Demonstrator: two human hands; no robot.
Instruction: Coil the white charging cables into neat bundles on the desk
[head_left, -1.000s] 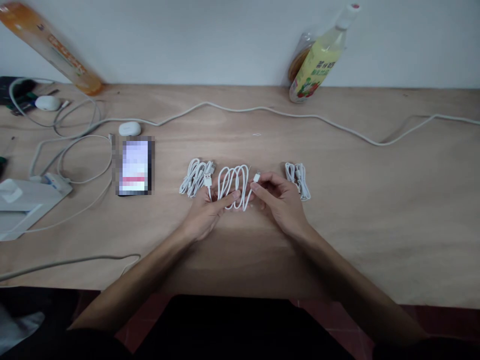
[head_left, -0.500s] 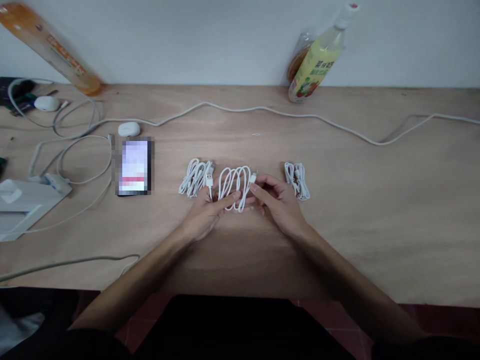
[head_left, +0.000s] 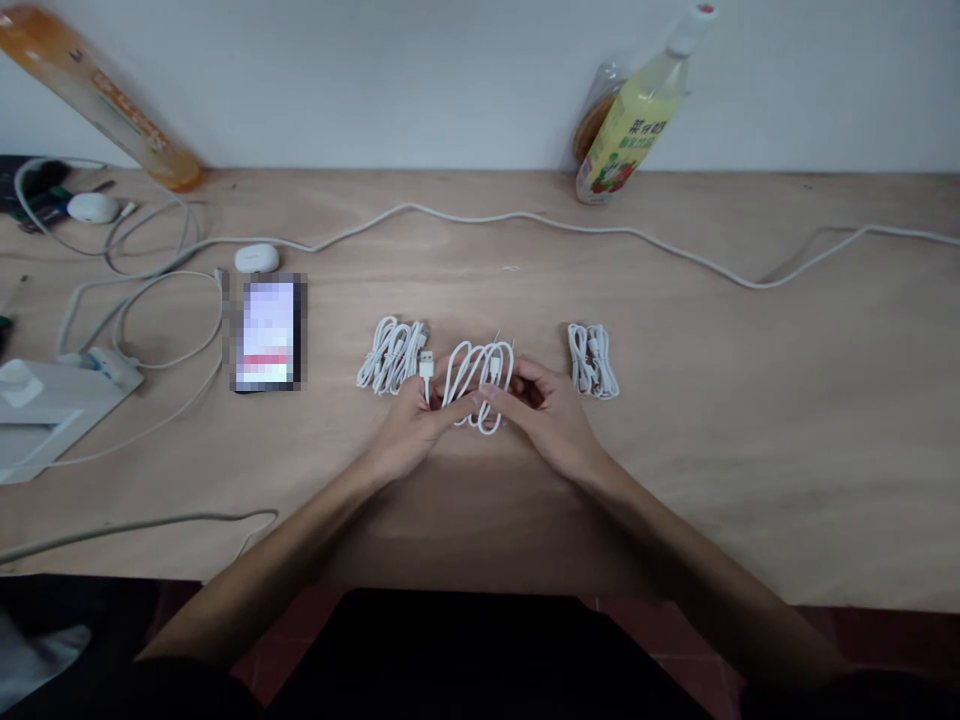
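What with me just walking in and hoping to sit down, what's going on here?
A person's left hand and right hand hold a coiled white cable between them, thumbs close together at its loops. A USB plug sticks up by the left hand. Other white cables lie bundled on the table: one bunch near the left hand, a second bunch near the right.
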